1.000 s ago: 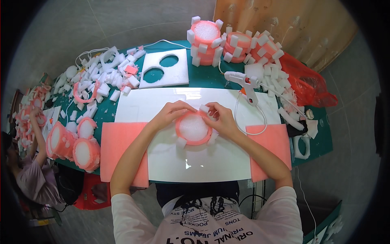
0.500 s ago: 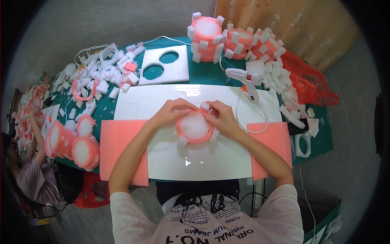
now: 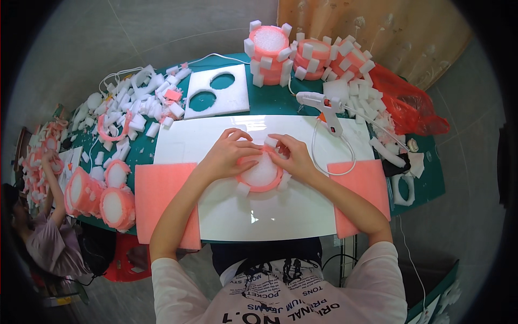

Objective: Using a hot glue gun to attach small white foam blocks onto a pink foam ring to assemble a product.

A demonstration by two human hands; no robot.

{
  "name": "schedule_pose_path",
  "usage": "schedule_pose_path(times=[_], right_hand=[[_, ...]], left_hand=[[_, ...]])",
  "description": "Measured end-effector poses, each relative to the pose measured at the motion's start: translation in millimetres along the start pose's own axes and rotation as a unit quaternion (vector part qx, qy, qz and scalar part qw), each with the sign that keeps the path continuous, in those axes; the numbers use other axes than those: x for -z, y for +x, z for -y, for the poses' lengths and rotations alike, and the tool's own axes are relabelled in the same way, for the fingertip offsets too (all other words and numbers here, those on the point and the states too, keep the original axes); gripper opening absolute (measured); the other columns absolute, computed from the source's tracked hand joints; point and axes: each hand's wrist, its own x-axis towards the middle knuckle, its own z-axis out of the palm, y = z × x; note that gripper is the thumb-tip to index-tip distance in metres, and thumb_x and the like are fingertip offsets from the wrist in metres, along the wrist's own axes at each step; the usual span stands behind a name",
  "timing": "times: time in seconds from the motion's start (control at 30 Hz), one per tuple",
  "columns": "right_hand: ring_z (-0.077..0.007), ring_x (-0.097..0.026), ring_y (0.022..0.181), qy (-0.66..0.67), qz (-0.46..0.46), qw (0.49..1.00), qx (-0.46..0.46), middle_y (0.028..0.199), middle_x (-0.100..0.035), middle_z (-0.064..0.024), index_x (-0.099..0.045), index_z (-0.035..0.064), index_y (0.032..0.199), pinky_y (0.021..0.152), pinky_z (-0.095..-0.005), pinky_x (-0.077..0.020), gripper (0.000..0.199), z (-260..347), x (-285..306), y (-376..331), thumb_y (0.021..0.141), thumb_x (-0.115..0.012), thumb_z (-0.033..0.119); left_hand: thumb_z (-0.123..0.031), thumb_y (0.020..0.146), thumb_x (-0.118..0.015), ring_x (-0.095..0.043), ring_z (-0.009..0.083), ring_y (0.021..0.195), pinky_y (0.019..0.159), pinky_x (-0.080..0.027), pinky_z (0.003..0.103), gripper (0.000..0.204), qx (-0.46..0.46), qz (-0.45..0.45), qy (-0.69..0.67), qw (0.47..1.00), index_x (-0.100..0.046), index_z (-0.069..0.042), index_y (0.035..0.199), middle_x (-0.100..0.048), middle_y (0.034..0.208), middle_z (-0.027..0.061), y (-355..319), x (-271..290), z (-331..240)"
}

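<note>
On the white board (image 3: 226, 221) in front of me lies a round foam piece (image 3: 258, 175), a white disc edged with a pink foam ring. White foam blocks stick out from its rim, two of them on the near side. My right hand (image 3: 291, 155) pinches a small white foam block (image 3: 270, 141) at the far edge of the ring. Over the ring's left side is my left hand (image 3: 232, 155), its fingers bent and apart with nothing held; whether its fingertips touch the foam is hard to tell.
A white glue gun (image 3: 322, 106) with its cable lies at the right. Pink foam sheets (image 3: 167, 202) flank the board. Finished-looking round foam stacks (image 3: 270, 54) stand at the back, foam scraps (image 3: 137, 102) at the left. Another person's arm (image 3: 51, 181) reaches in far left.
My left hand has loosened from the ring's far edge, its fingers spreading and shifting slightly left. The right hand stays at the block. The whole view has shifted slightly.
</note>
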Motion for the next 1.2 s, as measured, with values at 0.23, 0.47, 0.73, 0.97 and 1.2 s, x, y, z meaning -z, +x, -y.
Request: schedule_pose_path(times=[0.23, 0.47, 0.73, 0.97, 1.2], right_hand=[[-0.0122, -0.054, 0.062, 0.041, -0.011, 0.999, -0.025, 0.074, -0.058, -0.0072, -0.054, 0.0036, 0.112, 0.061, -0.0237, -0.0462, 0.04, -1.7, 1.7, -0.5, 0.074, -0.065, 0.014], [-0.0103, -0.056, 0.061, 0.078, -0.012, 0.994, -0.07, 0.074, -0.062, -0.008, -0.055, 0.0009, 0.1, 0.059, -0.0223, -0.0459, 0.026, -2.3, 2.7, 0.9, 0.078, -0.062, 0.011], [-0.009, -0.055, 0.06, 0.064, 0.006, 0.995, -0.074, 0.073, -0.063, -0.008, -0.057, -0.0023, 0.088, 0.057, -0.0212, -0.0449, 0.017, -3.5, 5.2, 2.4, 0.078, -0.062, 0.011], [-0.016, -0.058, 0.06, 0.04, 0.011, 0.997, -0.068, 0.072, -0.062, -0.0108, -0.057, -0.0023, 0.085, 0.058, -0.0257, -0.0462, 0.02, -2.1, 5.9, 2.8, 0.075, -0.063, 0.014], [-0.0162, -0.057, 0.063, 0.045, 0.011, 0.996, -0.074, 0.072, -0.061, -0.0103, -0.057, -0.0023, 0.084, 0.06, -0.0259, -0.0459, 0.022, 2.6, 4.5, 1.2, 0.073, -0.064, 0.015]], left_hand=[[-0.004, 0.065, -0.062, -0.054, 0.0177, 0.093, 0.088, -0.039, 0.034, 0.027, -0.023, -0.02, 0.106, 0.994, -0.065, -0.009, 0.091, -0.063, 0.095, -0.0009, -1.5, -12.1, -7.2], [-0.001, 0.063, -0.059, -0.056, 0.0189, 0.09, 0.074, -0.048, 0.028, 0.029, -0.03, -0.022, 0.123, 0.992, -0.063, -0.006, 0.091, -0.061, 0.093, 0.0033, -1.6, -12.9, -12.4], [-0.002, 0.066, -0.058, -0.057, 0.0205, 0.089, 0.072, -0.05, 0.029, 0.024, -0.009, -0.032, 0.12, 0.992, -0.062, -0.007, 0.09, -0.058, 0.101, 0.0062, -2.7, -12.4, -16.6], [-0.004, 0.069, -0.059, -0.059, 0.0222, 0.083, 0.07, -0.051, 0.03, 0.015, 0.059, -0.015, 0.081, 0.995, -0.058, -0.007, 0.084, -0.058, 0.101, 0.0086, 4.4, -7.7, -24.6], [-0.006, 0.071, -0.061, -0.06, 0.0209, 0.078, 0.085, -0.048, 0.034, 0.009, -0.033, -0.004, 0.13, 0.991, -0.061, -0.005, 0.079, -0.062, 0.083, 0.007, 6.6, -6.9, -13.7]])
